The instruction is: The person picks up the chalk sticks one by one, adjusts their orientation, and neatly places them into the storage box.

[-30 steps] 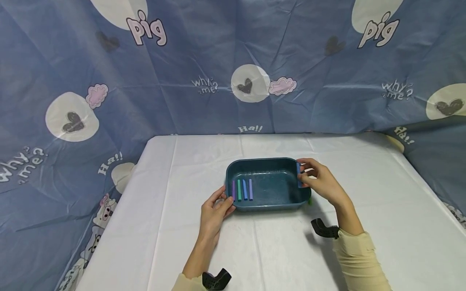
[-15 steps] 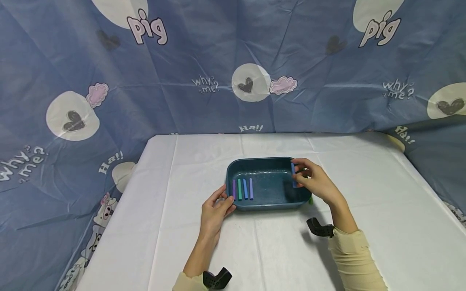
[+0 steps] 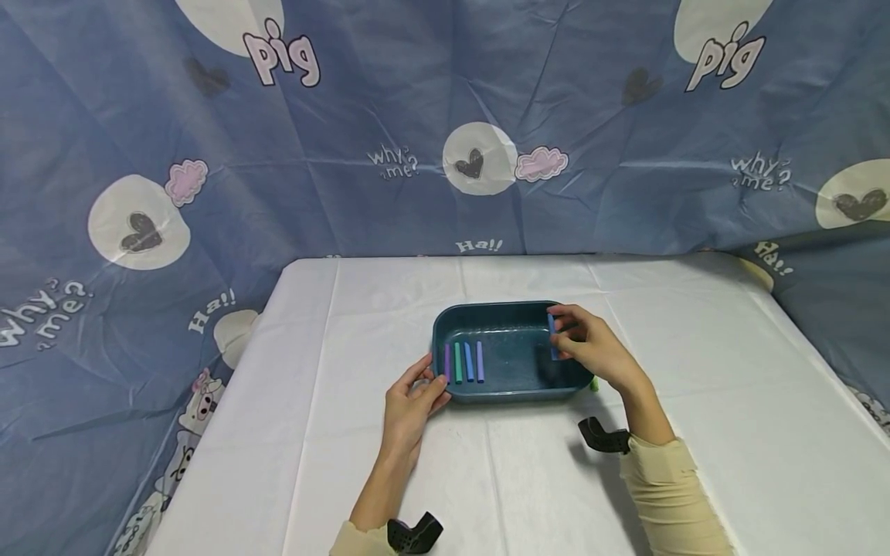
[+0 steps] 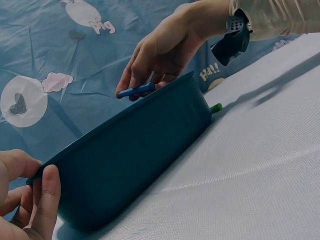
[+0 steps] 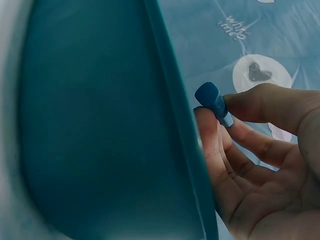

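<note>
A dark teal rectangular tray [image 3: 514, 395] with raised walls stands on the white-covered table. Inside its left part lie slim sticks side by side: a purple one, a green stick [image 3: 457, 363], a blue one and a lavender stick [image 3: 480, 361]. My left hand [image 3: 412, 403] grips the tray's left front corner, thumb and fingers on the rim. Above the tray's right part, my right hand [image 3: 589, 344] pinches a blue stick [image 5: 208, 95] between thumb and fingers. In the left wrist view that blue stick [image 4: 136, 91] shows above the rim, apart from the tray floor.
A bright green piece [image 4: 216, 108] pokes out past the tray's right end on the table, mostly hidden by the tray. A blue printed cloth [image 3: 389, 216] hangs behind the white tabletop [image 3: 375, 309]. Black wrist-worn devices [image 3: 603, 436] sit at both sleeves.
My right hand has moved left with the blue stick, from the tray's right edge to over its inside. The left hand and the sticks in the tray stay put.
</note>
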`<action>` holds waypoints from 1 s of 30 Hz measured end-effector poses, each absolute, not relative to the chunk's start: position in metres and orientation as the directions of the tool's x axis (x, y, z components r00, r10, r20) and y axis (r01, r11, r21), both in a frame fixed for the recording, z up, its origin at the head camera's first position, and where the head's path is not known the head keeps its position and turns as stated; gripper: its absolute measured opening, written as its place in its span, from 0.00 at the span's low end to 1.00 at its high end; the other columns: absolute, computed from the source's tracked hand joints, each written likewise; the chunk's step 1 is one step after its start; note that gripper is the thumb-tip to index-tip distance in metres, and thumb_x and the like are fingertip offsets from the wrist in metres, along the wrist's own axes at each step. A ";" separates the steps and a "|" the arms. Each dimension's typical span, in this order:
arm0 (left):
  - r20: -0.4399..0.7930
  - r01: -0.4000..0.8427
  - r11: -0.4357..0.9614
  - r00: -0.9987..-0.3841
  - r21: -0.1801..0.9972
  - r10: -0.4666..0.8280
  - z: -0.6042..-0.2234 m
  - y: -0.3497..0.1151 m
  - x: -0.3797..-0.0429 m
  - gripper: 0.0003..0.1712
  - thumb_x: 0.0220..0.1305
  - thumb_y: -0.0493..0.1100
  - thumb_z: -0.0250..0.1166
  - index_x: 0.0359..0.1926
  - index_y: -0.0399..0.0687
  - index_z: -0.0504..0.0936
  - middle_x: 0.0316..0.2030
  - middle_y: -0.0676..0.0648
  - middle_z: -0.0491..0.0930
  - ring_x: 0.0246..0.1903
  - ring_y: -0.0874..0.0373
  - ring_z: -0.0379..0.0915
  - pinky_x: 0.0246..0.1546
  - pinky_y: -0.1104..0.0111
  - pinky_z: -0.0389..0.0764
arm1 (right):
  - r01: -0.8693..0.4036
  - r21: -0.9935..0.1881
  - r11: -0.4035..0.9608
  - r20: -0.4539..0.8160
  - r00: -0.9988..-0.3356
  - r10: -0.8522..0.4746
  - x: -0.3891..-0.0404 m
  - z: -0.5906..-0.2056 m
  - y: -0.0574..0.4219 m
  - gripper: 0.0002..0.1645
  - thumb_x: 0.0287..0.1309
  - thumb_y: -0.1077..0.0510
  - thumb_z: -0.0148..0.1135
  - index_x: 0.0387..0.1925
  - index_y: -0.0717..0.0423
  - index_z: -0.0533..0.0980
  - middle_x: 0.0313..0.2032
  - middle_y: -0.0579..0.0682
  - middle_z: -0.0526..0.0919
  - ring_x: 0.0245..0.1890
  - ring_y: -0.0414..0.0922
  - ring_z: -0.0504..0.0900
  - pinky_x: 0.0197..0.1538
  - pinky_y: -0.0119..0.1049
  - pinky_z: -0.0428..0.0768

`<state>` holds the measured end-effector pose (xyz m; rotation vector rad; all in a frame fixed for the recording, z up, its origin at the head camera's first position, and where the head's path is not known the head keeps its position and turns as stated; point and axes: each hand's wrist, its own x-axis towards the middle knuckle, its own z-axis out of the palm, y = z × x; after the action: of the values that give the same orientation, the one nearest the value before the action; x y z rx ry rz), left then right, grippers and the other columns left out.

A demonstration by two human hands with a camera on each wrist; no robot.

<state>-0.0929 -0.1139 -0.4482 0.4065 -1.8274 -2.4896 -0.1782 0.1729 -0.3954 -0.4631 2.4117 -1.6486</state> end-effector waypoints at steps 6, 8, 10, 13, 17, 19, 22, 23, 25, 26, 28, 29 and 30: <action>-0.195 -0.137 -0.302 -0.966 0.943 -0.172 -0.449 -0.115 -0.093 0.30 0.56 0.33 0.67 0.61 0.48 0.73 0.43 0.48 0.67 0.31 0.65 0.75 0.41 0.70 0.86 | -0.161 -0.925 0.344 0.024 -0.928 -0.372 -0.178 -0.397 0.166 0.30 0.60 0.66 0.58 0.63 0.63 0.63 0.49 0.64 0.70 0.37 0.43 0.80 0.37 0.35 0.86; -0.196 -0.139 -0.296 -0.965 0.945 -0.174 -0.449 -0.115 -0.093 0.30 0.56 0.33 0.67 0.62 0.47 0.73 0.44 0.48 0.67 0.32 0.64 0.76 0.41 0.70 0.86 | -0.161 -0.922 0.351 0.018 -0.925 -0.379 -0.178 -0.397 0.163 0.29 0.61 0.66 0.57 0.63 0.63 0.63 0.49 0.63 0.70 0.38 0.46 0.80 0.37 0.36 0.86; -0.196 -0.138 -0.296 -0.965 0.945 -0.176 -0.448 -0.115 -0.092 0.31 0.56 0.33 0.67 0.62 0.47 0.73 0.44 0.47 0.67 0.32 0.64 0.75 0.41 0.70 0.86 | -0.162 -0.919 0.359 0.012 -0.923 -0.385 -0.177 -0.398 0.160 0.29 0.61 0.65 0.57 0.63 0.62 0.63 0.49 0.63 0.70 0.40 0.50 0.80 0.37 0.36 0.85; -0.191 -0.134 -0.295 -0.966 0.946 -0.174 -0.448 -0.115 -0.091 0.31 0.56 0.34 0.67 0.62 0.46 0.72 0.44 0.48 0.66 0.33 0.64 0.75 0.41 0.70 0.86 | -0.156 -0.916 0.369 0.001 -0.922 -0.387 -0.176 -0.400 0.156 0.29 0.62 0.64 0.57 0.63 0.61 0.63 0.49 0.62 0.70 0.43 0.55 0.79 0.37 0.36 0.85; -0.188 -0.130 -0.304 -0.967 0.944 -0.170 -0.448 -0.116 -0.091 0.31 0.56 0.33 0.67 0.62 0.46 0.72 0.43 0.48 0.66 0.32 0.65 0.75 0.41 0.70 0.86 | -0.149 -0.914 0.376 -0.011 -0.920 -0.391 -0.176 -0.403 0.151 0.29 0.62 0.64 0.58 0.63 0.60 0.63 0.50 0.62 0.69 0.45 0.56 0.79 0.38 0.37 0.85; -0.189 -0.130 -0.312 -0.967 0.941 -0.168 -0.448 -0.116 -0.091 0.31 0.56 0.33 0.67 0.62 0.45 0.72 0.43 0.48 0.66 0.32 0.65 0.75 0.41 0.70 0.86 | -0.141 -0.916 0.376 -0.021 -0.918 -0.396 -0.177 -0.405 0.148 0.29 0.61 0.63 0.58 0.63 0.60 0.64 0.49 0.62 0.69 0.44 0.55 0.78 0.38 0.39 0.86; -0.188 -0.128 -0.316 -0.968 0.940 -0.168 -0.448 -0.116 -0.092 0.32 0.56 0.33 0.67 0.62 0.45 0.72 0.44 0.47 0.66 0.32 0.65 0.75 0.41 0.71 0.86 | -0.135 -0.919 0.369 -0.028 -0.915 -0.402 -0.178 -0.407 0.145 0.29 0.61 0.63 0.58 0.63 0.62 0.63 0.48 0.62 0.69 0.43 0.54 0.79 0.39 0.40 0.86; -0.187 -0.126 -0.318 -0.968 0.940 -0.167 -0.448 -0.116 -0.092 0.32 0.56 0.33 0.67 0.62 0.45 0.72 0.44 0.47 0.66 0.31 0.65 0.75 0.41 0.71 0.86 | -0.134 -0.920 0.367 -0.029 -0.914 -0.405 -0.179 -0.407 0.144 0.29 0.61 0.63 0.58 0.63 0.62 0.63 0.48 0.62 0.68 0.43 0.54 0.79 0.39 0.41 0.86; -0.187 -0.126 -0.321 -0.968 0.939 -0.167 -0.448 -0.115 -0.092 0.32 0.56 0.32 0.67 0.62 0.45 0.72 0.44 0.47 0.66 0.31 0.65 0.75 0.41 0.71 0.86 | -0.128 -0.921 0.368 -0.036 -0.912 -0.409 -0.179 -0.409 0.141 0.29 0.61 0.63 0.58 0.63 0.62 0.63 0.48 0.61 0.68 0.43 0.53 0.79 0.39 0.40 0.86; -0.187 -0.126 -0.322 -0.968 0.938 -0.167 -0.448 -0.115 -0.092 0.32 0.56 0.32 0.67 0.62 0.45 0.72 0.44 0.47 0.66 0.31 0.65 0.75 0.41 0.71 0.86 | -0.126 -0.921 0.368 -0.039 -0.911 -0.410 -0.179 -0.409 0.140 0.29 0.61 0.63 0.58 0.63 0.62 0.63 0.48 0.61 0.68 0.43 0.53 0.79 0.39 0.39 0.86; -0.188 -0.127 -0.324 -0.968 0.937 -0.165 -0.449 -0.115 -0.092 0.31 0.56 0.32 0.67 0.62 0.45 0.72 0.44 0.47 0.66 0.30 0.65 0.75 0.41 0.71 0.86 | -0.124 -0.920 0.371 -0.044 -0.910 -0.413 -0.179 -0.410 0.138 0.29 0.61 0.64 0.57 0.63 0.62 0.63 0.47 0.61 0.69 0.42 0.52 0.79 0.38 0.38 0.87; -0.186 -0.126 -0.322 -0.969 0.938 -0.164 -0.449 -0.115 -0.092 0.31 0.56 0.32 0.67 0.62 0.45 0.72 0.44 0.47 0.66 0.30 0.66 0.74 0.41 0.71 0.86 | -0.122 -0.921 0.371 -0.047 -0.908 -0.415 -0.179 -0.410 0.136 0.29 0.61 0.64 0.57 0.63 0.62 0.63 0.47 0.60 0.69 0.42 0.51 0.79 0.38 0.38 0.87; -0.183 -0.124 -0.319 -0.969 0.940 -0.163 -0.449 -0.115 -0.092 0.31 0.56 0.32 0.66 0.63 0.45 0.71 0.44 0.47 0.66 0.30 0.66 0.74 0.41 0.71 0.86 | -0.121 -0.921 0.370 -0.048 -0.908 -0.416 -0.179 -0.411 0.135 0.28 0.61 0.65 0.57 0.63 0.63 0.63 0.47 0.60 0.69 0.42 0.51 0.80 0.38 0.38 0.87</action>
<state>-0.0923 -0.1153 -0.4486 0.3833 -1.8195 -2.5022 -0.1791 0.1352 -0.4107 -0.4754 2.3614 -1.5532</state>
